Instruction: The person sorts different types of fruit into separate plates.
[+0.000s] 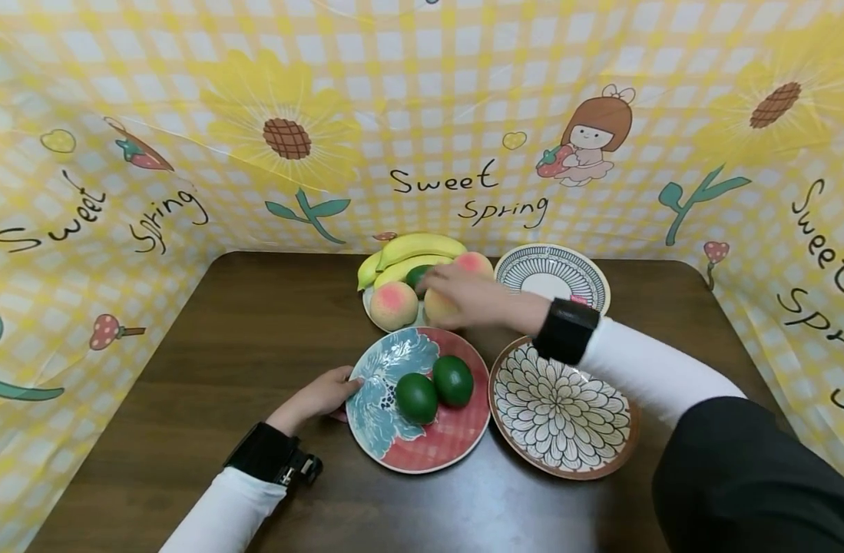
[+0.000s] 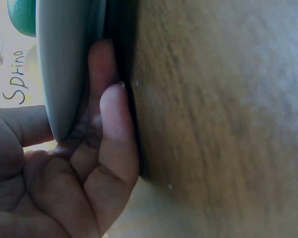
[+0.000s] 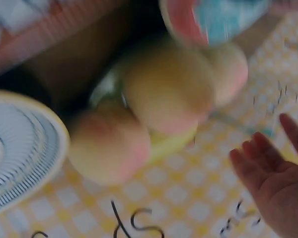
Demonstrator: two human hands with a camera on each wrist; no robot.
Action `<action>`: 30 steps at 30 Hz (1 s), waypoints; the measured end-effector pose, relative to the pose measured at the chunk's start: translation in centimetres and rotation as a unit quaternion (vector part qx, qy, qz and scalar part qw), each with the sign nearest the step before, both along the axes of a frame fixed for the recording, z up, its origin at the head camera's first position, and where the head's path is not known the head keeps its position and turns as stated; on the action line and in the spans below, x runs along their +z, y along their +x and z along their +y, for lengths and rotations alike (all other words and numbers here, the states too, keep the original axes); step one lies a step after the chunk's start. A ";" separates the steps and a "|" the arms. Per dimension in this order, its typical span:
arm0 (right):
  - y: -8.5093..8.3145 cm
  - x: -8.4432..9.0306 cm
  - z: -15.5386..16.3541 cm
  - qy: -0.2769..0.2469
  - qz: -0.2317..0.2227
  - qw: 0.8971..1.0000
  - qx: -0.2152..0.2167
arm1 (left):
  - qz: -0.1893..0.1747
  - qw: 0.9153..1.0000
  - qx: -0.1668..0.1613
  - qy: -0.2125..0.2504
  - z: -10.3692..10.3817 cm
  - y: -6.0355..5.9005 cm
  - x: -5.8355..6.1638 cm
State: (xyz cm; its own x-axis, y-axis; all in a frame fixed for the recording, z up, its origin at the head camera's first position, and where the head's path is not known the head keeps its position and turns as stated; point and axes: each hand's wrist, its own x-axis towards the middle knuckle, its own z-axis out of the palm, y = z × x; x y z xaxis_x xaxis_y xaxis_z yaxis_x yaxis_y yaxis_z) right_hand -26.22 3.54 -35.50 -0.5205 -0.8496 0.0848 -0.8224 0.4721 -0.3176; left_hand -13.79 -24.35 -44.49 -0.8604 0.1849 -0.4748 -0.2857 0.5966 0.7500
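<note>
A brown flower-patterned plate (image 1: 562, 411) lies just below the right hand's wrist, a striped plate (image 1: 552, 274) just beyond it. Bananas (image 1: 411, 254) sit behind the hand. A yellow checked cloth (image 1: 422, 115) walls the dark worktop (image 1: 242, 338).

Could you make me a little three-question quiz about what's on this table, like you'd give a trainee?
1. True or false: the red and blue plate holds two green fruits.
2. Which hand grips the rim of that plate?
A. the left hand
B. the right hand
C. neither
3. Fill in: the right hand reaches over the back plate of fruit, where the bananas lie with the ____.

Key
1. True: both sit side by side near the plate's middle.
2. A: the left wrist view shows its fingers under the rim and its thumb above.
3. Peaches; the right wrist view shows open fingers, nothing held yet.
</note>
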 end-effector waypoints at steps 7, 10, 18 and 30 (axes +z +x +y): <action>-6.3 0.6 -3.9 0.069 -0.088 0.987 -0.112 | 0.005 1.000 0.001 0.004 0.1 -0.4 0.2; -8.1 -0.7 -5.2 0.111 -0.121 0.979 -0.124 | 0.004 1.000 0.002 0.006 0.2 -0.3 0.2; -8.9 -2.3 -7.3 0.155 -0.148 0.971 -0.107 | 0.002 1.000 0.009 0.005 -0.1 0.7 0.1; -8.9 -2.8 -7.2 0.124 -0.138 0.975 -0.123 | 0.012 1.000 -0.001 0.014 -0.2 0.5 0.1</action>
State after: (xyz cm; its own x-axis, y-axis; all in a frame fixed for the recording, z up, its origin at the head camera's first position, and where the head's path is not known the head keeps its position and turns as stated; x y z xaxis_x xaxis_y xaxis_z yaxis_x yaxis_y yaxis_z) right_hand -35.09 -3.66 -38.33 -0.6850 -0.6732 -0.2785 -0.5745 0.7342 -0.3618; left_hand -13.30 -24.51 -44.35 -0.8707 0.2004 -0.4491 -0.2663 0.5755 0.7732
